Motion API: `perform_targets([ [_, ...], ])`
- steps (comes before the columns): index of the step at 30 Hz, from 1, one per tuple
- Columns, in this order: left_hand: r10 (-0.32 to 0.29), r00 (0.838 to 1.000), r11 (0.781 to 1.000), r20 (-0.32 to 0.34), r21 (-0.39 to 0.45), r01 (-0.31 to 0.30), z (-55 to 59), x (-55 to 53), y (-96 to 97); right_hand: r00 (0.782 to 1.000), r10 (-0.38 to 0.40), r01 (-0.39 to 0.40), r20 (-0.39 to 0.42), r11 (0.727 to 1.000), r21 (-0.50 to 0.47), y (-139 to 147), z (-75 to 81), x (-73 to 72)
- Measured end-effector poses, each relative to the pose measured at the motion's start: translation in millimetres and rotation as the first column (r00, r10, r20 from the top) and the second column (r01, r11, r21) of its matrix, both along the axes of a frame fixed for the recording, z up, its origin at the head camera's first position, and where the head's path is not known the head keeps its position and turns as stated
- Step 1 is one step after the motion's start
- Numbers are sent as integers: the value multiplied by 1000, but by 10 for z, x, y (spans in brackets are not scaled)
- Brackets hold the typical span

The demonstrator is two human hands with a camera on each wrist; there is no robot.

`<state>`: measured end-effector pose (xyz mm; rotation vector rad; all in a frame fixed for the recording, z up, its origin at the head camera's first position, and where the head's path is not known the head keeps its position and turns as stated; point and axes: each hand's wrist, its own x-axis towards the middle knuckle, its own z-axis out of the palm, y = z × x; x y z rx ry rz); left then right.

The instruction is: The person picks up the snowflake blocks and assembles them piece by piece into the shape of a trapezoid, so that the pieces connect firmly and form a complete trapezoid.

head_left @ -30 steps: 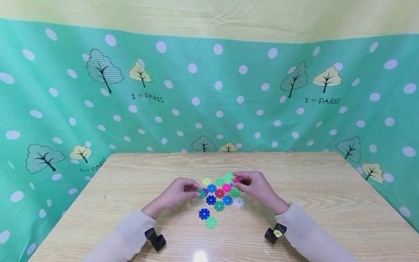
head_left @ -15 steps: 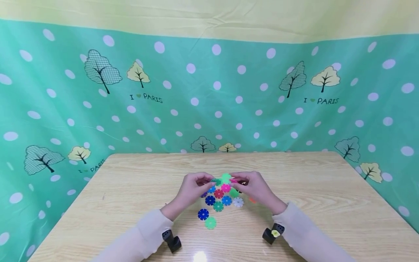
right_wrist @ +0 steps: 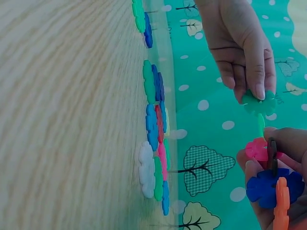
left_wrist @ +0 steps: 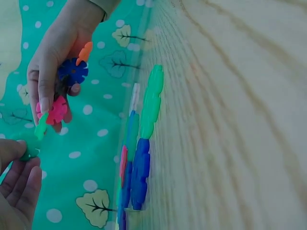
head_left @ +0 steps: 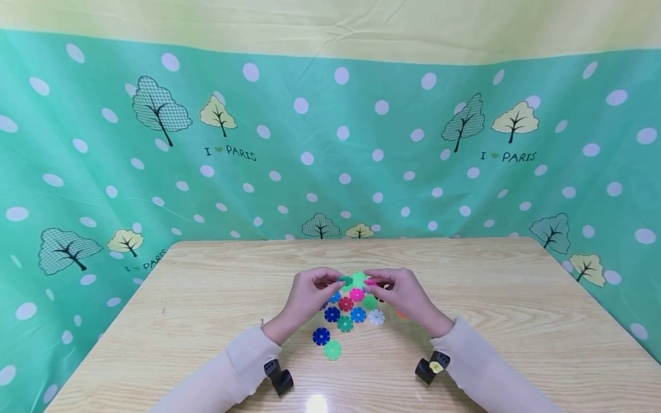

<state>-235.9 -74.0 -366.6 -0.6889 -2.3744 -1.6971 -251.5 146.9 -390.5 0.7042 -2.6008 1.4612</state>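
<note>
My left hand (head_left: 310,289) pinches a dark green notched disc (right_wrist: 259,102) by its edge, above the tabletop. In my right hand (head_left: 405,291) is a chain of interlocking discs: light green (left_wrist: 41,127), pink (left_wrist: 56,111), black (right_wrist: 273,155), blue (left_wrist: 74,72) and orange (right_wrist: 282,203). Its thumb and fingers hold it around the pink and black pieces. The dark green disc's edge meets the light green disc at the chain's end, the two at an angle to each other. Below and in front of both hands, several more notched discs lie flat on the table.
Among the loose discs are a red one (head_left: 346,304), a white one (head_left: 377,316) and a dark blue one (head_left: 332,314). Nearer me lie another dark blue disc (head_left: 321,336) and a light green disc (head_left: 333,350). A patterned curtain (head_left: 279,172) hangs behind the wooden table (head_left: 217,269).
My left hand has moved right and slightly up with the dark green disc, from the left of the loose discs to the light green disc on the chain. The right hand stays nearly in place.
</note>
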Motion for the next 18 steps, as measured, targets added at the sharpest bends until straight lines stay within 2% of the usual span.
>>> perform_targets([
  [18, 34, 997, 999, -64, -28, -35, -47, -17, 38, 997, -58, 59, 45, 998, -22, -28, 24, 14],
])
